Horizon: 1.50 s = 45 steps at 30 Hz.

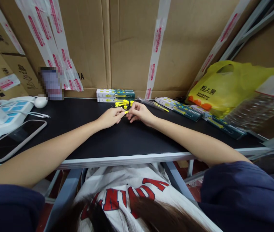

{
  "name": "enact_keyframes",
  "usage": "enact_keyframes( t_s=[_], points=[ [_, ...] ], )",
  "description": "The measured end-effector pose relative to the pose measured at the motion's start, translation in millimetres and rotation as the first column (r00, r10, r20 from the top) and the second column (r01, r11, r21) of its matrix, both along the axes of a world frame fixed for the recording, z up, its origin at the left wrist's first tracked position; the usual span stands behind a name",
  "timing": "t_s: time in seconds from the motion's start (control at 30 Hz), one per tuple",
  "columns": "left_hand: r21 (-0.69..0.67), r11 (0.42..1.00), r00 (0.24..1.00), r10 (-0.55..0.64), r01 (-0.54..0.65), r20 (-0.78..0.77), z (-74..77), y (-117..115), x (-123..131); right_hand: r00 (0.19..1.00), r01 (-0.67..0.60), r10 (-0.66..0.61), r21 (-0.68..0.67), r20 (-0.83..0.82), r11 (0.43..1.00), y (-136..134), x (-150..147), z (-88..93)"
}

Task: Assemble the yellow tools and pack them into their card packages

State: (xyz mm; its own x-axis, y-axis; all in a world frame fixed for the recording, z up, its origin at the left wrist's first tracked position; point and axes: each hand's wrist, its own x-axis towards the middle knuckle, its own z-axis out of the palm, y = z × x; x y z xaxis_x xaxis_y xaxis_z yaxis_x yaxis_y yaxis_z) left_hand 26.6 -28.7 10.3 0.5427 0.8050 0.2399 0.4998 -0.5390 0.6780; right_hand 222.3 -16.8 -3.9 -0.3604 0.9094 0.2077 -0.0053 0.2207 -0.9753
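My left hand (110,116) and my right hand (139,112) meet near the far middle of the black table (117,141). Both pinch a small yellow piece (126,111) between their fingertips. Just beyond the hands lies a little heap of similar yellow pieces (122,103). Behind the heap are two stacked white and teal boxes (115,95).
A white power strip (6,116) with a plugged charger and a phone (13,138) lie at the left. More teal packs (187,111), a yellow plastic bag (226,85) and a clear bag (260,112) crowd the right. Cardboard boxes (127,45) wall the back.
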Motion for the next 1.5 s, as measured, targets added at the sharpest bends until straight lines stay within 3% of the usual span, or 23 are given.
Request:
enact_keyframes(
  t_s=[0.23, 0.53, 0.7, 0.87, 1.23, 1.5],
  points=[
    [-0.107, 0.992, 0.997, -0.058, 0.062, 0.041, -1.9, 4.1, -0.1, 0.991, -0.108, 0.101, 0.086, 0.088, 0.99, 8.7, 9.1, 1.1],
    [-0.066, 0.988, 0.991, -0.136, 0.137, 0.01, 0.2, 2.8, -1.0, 0.925, -0.299, 0.228, 0.215, 0.303, 0.93, 16.5, 15.2, -1.2],
    [0.011, 1.0, 1.0, -0.028, 0.028, 0.007, -1.1, 5.8, -3.4, 0.932, -0.261, 0.168, 0.276, 0.32, 0.925, 19.9, 14.8, -5.9],
    [0.116, 0.993, 0.992, 0.02, -0.006, -0.125, 0.6, 4.7, -6.9, 0.942, -0.192, 0.066, 0.365, 0.33, 0.911, 18.8, 12.5, -8.3],
    [0.041, 0.999, 0.98, 0.01, -0.002, -0.201, 4.2, 3.7, -5.0, 0.938, -0.147, 0.016, 0.355, 0.347, 0.923, 12.4, 10.0, -8.4],
    [-0.1, 0.995, 0.992, 0.003, -0.016, -0.13, 6.2, 0.3, -1.3, 0.945, -0.18, 0.046, 0.398, 0.324, 0.899, 10.5, 8.3, -9.9]
  ],
)
